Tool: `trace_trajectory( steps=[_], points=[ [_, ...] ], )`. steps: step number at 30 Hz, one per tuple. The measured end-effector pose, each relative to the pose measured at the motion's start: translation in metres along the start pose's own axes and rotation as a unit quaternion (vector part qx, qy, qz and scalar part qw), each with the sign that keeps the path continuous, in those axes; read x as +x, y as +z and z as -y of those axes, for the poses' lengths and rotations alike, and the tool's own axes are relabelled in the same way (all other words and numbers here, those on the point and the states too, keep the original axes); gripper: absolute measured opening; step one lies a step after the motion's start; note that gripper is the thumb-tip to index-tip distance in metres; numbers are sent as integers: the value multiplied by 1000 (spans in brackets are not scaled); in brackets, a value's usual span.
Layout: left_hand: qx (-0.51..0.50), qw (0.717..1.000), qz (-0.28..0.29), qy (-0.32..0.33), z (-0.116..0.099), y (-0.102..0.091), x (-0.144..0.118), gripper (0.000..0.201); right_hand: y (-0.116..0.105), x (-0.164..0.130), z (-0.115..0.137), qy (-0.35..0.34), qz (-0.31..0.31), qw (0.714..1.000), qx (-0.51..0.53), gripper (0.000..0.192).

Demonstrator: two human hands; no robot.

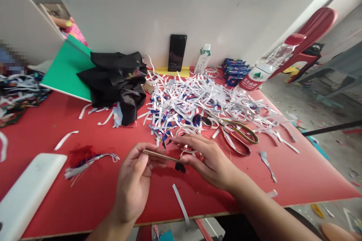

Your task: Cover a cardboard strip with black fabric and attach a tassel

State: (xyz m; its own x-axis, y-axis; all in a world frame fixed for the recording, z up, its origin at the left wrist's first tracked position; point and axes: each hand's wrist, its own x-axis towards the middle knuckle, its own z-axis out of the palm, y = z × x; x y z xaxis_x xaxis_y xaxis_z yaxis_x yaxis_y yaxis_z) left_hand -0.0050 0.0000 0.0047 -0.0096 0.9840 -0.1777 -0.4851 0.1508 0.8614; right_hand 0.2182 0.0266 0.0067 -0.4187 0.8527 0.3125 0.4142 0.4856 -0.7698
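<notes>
Hands: left hand (132, 180) & right hand (206, 158) fingers pinch thin card (161, 155); bottle (256, 75) label unreadable.

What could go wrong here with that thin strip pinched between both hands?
1. The thin strip is held only at its ends by the left hand and right hand; it could bend or slip out.
2. The scissors lie just behind the right hand, so a knuckle may catch them.
3. If dropped, the strip could vanish among the paper scraps.
</notes>
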Motion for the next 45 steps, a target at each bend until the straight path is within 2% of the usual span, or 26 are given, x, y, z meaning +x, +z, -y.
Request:
trace_trajectory(
  steps=[2,4,6,7,9,12,13,17,20,22,25,27,28,30,32,35,37,38,40,41,43,45],
  points=[
    [-13,1000,12,15,-4,3,-1,20,4,-2,7,6,3,997,73,41],
    [-27,999,11,37,-8,4,0,20,2,0,11,17,-34,991,129,45],
    [-38,998,-4,59,-11,3,3,20,-3,12,10,52,-83,985,140,47],
    [-43,997,-15,69,-12,2,5,20,-6,24,9,78,-100,984,124,46],
    [-55,994,-42,86,-14,-2,11,22,-11,58,4,130,-94,986,48,46],
    [-87,986,-90,111,-19,-6,20,29,-7,124,-8,218,-24,973,-73,41],
    [-99,982,-109,117,-21,-7,22,32,-1,147,-13,235,-18,968,-89,41],
    [-98,975,-173,103,-27,-12,33,39,32,213,-31,243,6,963,-114,31],
    [-71,977,-191,67,-27,-16,39,39,51,235,-34,222,11,969,-107,16],
    [-84,974,-203,63,-27,-18,41,37,52,242,-29,211,1,974,-86,11],
    [-126,966,-209,85,-30,-20,42,33,32,244,-18,190,-23,981,-18,19],
    [-147,962,-210,97,-33,-21,41,31,13,238,-14,165,-59,978,110,28],
    [-154,960,-212,101,-35,-21,41,31,3,232,-15,160,-81,966,185,30],
    [-160,958,-215,105,-38,-20,40,28,-12,215,-20,199,-124,933,274,30],
    [-160,958,-211,110,-39,-19,40,23,-20,194,-28,280,-154,901,293,31],
    [-156,959,-206,113,-40,-17,39,18,-18,164,-39,333,-132,885,296,37],
    [-155,959,-207,112,-39,-16,39,16,-11,149,-42,328,-103,889,303,39],
    [-156,959,-207,112,-39,-15,39,15,-6,144,-42,318,-94,895,299,47],
    [-153,960,-206,114,-39,-15,39,13,1,136,-41,286,-72,919,260,66],
    [-149,960,-206,113,-40,-15,39,12,3,134,-40,268,-54,933,233,68],
    [-139,962,-211,106,-41,-15,39,12,3,131,-36,238,-13,954,181,58],
    [-136,961,-222,93,-42,-15,39,12,-2,129,-31,224,4,962,157,50]
  ],
)
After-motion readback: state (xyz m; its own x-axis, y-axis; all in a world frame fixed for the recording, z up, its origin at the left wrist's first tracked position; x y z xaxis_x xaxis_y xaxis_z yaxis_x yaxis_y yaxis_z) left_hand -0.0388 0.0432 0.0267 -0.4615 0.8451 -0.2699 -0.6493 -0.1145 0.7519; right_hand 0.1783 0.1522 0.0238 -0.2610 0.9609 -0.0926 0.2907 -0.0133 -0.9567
